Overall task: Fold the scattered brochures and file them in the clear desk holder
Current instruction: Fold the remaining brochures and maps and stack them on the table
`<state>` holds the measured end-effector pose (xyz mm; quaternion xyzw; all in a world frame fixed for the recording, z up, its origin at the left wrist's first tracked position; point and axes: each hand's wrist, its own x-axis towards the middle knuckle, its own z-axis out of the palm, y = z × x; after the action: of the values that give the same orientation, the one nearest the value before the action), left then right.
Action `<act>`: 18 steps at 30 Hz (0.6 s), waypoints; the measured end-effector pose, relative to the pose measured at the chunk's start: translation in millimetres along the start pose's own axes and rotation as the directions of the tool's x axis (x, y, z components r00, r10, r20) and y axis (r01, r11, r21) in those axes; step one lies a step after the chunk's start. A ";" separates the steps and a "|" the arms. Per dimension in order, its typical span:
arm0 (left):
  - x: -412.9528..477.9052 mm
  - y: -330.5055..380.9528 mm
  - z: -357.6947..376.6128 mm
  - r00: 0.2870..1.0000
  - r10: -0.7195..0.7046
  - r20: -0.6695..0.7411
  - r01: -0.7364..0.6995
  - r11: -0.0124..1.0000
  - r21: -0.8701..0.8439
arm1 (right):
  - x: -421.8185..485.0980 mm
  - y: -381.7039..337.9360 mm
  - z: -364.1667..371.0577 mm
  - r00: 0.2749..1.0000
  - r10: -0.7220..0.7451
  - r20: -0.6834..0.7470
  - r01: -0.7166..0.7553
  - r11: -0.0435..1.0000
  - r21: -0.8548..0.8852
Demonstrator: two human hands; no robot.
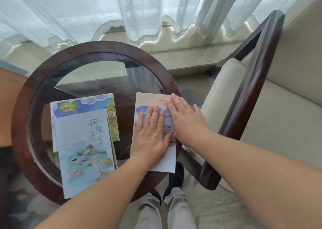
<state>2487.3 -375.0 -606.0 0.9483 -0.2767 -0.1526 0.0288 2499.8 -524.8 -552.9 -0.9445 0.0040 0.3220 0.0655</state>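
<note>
A folded brochure with a peach top and a purple picture (149, 100) lies at the right side of the round glass table (97, 47). My left hand (150, 134) lies flat on its middle, fingers straight. My right hand (186, 119) presses flat on its right edge, fingers pointing up-left. To the left lies a pale blue brochure with a painted landscape (83, 152), on top of a map-like brochure with blue clouds (83, 103). No clear desk holder is in view.
The table has a dark wooden rim. An armchair (278, 115) with a dark wooden arm (252, 98) and cream cushions stands close on the right. White sheer curtains (122, 11) hang behind. My legs and dark shoes (176, 178) show below the table edge.
</note>
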 end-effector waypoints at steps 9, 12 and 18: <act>-60.5 7.9 1.4 0.987 -0.025 0.157 0.026 1.000 -0.001 | 0.0 -6.0 -1.1 0.999 0.039 0.019 -0.039 0.999 -0.018; -56.0 12.6 -5.8 0.974 -0.063 0.216 0.065 0.998 -0.003 | -0.4 -11.4 -5.6 0.999 0.051 0.018 -0.051 0.998 -0.032; -35.4 6.5 -57.1 0.968 -0.020 0.251 0.046 0.994 -0.099 | -28.1 -18.4 -22.2 0.999 0.028 -0.040 -0.025 0.998 0.054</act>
<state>2473.0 -363.3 -541.1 0.9233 -0.2539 -0.2854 0.0406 2491.9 -510.3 -516.2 -0.9486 0.0264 0.3032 0.0863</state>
